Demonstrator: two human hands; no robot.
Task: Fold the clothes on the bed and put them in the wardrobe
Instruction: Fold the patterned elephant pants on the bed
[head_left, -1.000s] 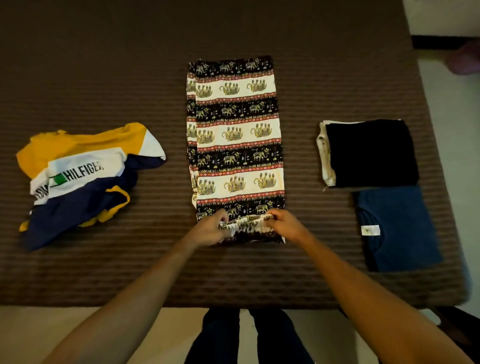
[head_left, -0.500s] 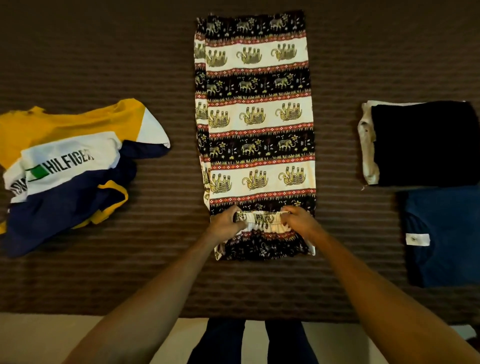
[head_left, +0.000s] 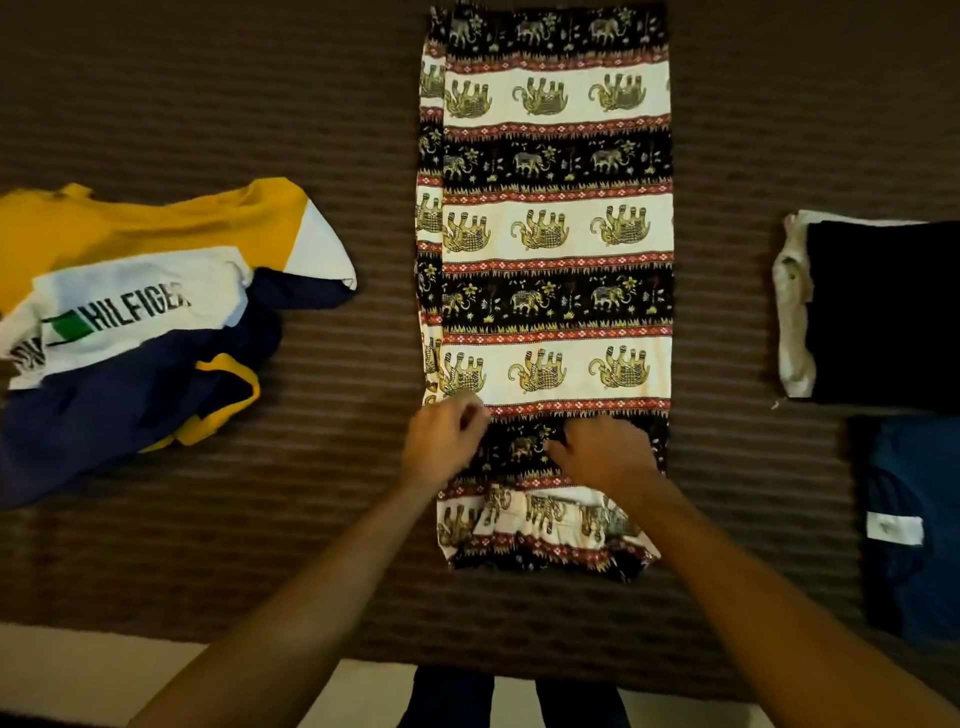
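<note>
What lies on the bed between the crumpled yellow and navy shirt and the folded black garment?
In the head view, the elephant-print trousers lie flat between the shirt and the black garment, with bare bedcover on each side.

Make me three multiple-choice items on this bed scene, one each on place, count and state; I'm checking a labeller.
1. Where does the yellow, white and navy shirt lie?
A. left of the elephant-print trousers
B. right of them
C. on them

2. How many folded garments lie right of the trousers?
A. one
B. two
C. four

3. How is the shirt?
A. neatly folded
B. crumpled
C. hanging

Answers: 1 A, it lies at the bed's left side; 2 B, the black garment and the blue garment; 3 B, its layers lie bunched and skewed.
</note>
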